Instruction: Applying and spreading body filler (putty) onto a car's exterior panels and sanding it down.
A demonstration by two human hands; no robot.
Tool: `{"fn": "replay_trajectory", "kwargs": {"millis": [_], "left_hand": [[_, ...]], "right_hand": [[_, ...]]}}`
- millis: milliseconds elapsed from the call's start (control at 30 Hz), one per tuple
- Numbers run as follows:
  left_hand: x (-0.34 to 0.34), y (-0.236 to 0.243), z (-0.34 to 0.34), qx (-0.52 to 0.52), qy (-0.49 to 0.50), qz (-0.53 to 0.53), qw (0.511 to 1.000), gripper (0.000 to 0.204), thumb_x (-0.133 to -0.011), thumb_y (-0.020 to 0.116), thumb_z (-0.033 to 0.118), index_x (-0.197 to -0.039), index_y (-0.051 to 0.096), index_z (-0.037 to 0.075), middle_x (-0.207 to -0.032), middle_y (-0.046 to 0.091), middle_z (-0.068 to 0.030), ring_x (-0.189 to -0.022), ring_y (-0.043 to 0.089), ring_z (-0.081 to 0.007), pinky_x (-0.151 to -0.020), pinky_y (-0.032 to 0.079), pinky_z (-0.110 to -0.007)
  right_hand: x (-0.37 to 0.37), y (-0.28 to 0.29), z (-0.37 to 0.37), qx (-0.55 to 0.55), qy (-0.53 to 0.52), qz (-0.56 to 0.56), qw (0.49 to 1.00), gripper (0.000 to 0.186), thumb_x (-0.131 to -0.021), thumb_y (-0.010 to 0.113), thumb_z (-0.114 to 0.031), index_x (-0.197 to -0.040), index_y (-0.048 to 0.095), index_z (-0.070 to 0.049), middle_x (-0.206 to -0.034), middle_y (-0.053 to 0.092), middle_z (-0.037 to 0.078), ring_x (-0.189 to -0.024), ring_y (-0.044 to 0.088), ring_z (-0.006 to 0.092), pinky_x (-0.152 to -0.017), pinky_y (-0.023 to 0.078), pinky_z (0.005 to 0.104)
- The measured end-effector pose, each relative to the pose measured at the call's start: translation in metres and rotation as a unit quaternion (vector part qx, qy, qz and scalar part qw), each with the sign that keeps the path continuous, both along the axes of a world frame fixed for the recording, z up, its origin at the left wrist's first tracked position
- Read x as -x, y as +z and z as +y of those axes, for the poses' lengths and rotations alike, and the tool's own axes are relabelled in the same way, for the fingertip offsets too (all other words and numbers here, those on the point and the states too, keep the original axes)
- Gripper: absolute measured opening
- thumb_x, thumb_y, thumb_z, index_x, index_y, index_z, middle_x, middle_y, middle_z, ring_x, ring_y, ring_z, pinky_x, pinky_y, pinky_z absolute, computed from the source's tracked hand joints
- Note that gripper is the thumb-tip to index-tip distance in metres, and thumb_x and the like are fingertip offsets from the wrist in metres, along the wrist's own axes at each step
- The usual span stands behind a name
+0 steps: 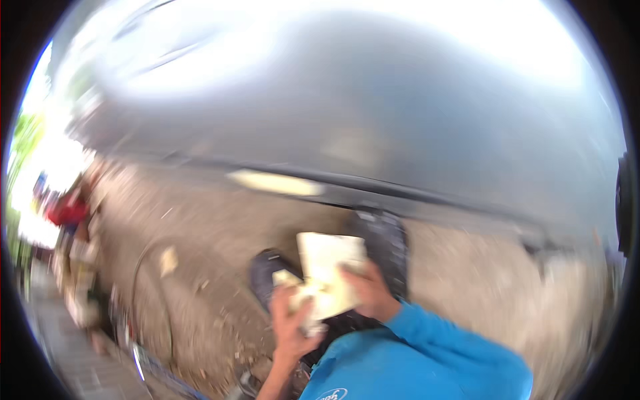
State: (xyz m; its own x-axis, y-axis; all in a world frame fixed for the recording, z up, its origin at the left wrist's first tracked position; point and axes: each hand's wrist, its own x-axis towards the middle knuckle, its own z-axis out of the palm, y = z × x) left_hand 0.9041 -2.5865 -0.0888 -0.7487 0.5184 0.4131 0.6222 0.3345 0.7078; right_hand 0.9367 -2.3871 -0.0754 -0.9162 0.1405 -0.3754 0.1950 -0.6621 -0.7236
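Both of my hands are at a pale yellow sheet (331, 257), roughly square, held low in front of my body. My right hand (370, 290) grips its right edge, with the thumb lying on its face. My left hand (293, 327) closes on the lower left part, where a smaller pale piece (285, 278) sticks up beside the fingers. Blur hides whether this piece is a fold of the sheet or separate. Beyond my hands stands a large grey vehicle panel (413, 113), with a pale yellow patch (277, 183) along its lower edge.
My dark shoes (383, 243) stand on bare dirt ground (220, 220) close to the panel. A thin hose or cable (137, 280) curves over the ground at left, next to a pale scrap (169, 261). Red and pale items (69, 210) are piled at the far left.
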Motion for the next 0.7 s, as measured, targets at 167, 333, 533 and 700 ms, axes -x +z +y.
{"fn": "replay_trajectory", "kwargs": {"millis": [167, 333, 533, 700], "left_hand": [[0.011, -0.033, -0.022, 0.060, -0.014, -0.082, 0.995, 0.046, -0.094, 0.051, 0.033, -0.133, 0.052, 0.007, -0.137, 0.042, -0.0273, -0.128, 0.041, -0.0439, -0.107, 0.030, -0.054], [0.016, 0.045, 0.031, 0.163, -0.006, 0.046, 0.986, 0.060, -0.097, 0.038, 0.050, -0.133, 0.052, 0.004, -0.137, 0.042, -0.0244, -0.127, 0.041, -0.0432, -0.104, 0.032, -0.054], [0.001, 0.039, 0.039, 0.238, -0.058, 0.084, 0.966, 0.059, -0.096, 0.039, 0.047, -0.135, 0.049, 0.004, -0.135, 0.042, -0.0249, -0.126, 0.042, -0.0423, -0.104, 0.033, -0.054], [0.003, 0.026, 0.029, 0.296, -0.147, 0.026, 0.944, 0.050, -0.098, 0.047, 0.046, -0.130, 0.057, 0.010, -0.130, 0.053, -0.0194, -0.121, 0.047, -0.0418, -0.098, 0.038, -0.054]], "right_hand": [[0.016, 0.028, 0.020, -0.167, -0.013, 0.140, 0.976, 0.031, -0.100, 0.052, -0.022, -0.121, 0.055, 0.001, -0.102, 0.066, 0.006, -0.089, 0.059, 0.0081, -0.077, 0.050, 0.0290], [0.000, 0.020, 0.009, -0.414, -0.011, 0.186, 0.891, 0.035, -0.100, 0.049, -0.021, -0.120, 0.053, 0.007, -0.081, 0.063, 0.022, -0.067, 0.058, 0.0209, -0.064, 0.047, 0.0354], [-0.005, 0.028, 0.006, -0.384, -0.089, 0.138, 0.909, 0.038, -0.100, 0.046, -0.020, -0.117, 0.051, 0.013, -0.067, 0.056, 0.025, -0.054, 0.049, 0.0298, -0.057, 0.043, 0.0378], [-0.001, 0.035, 0.015, -0.363, -0.178, 0.182, 0.896, 0.032, -0.100, 0.047, -0.018, -0.116, 0.053, 0.010, -0.069, 0.057, 0.022, -0.056, 0.053, 0.0242, -0.056, 0.043, 0.0358]]}}
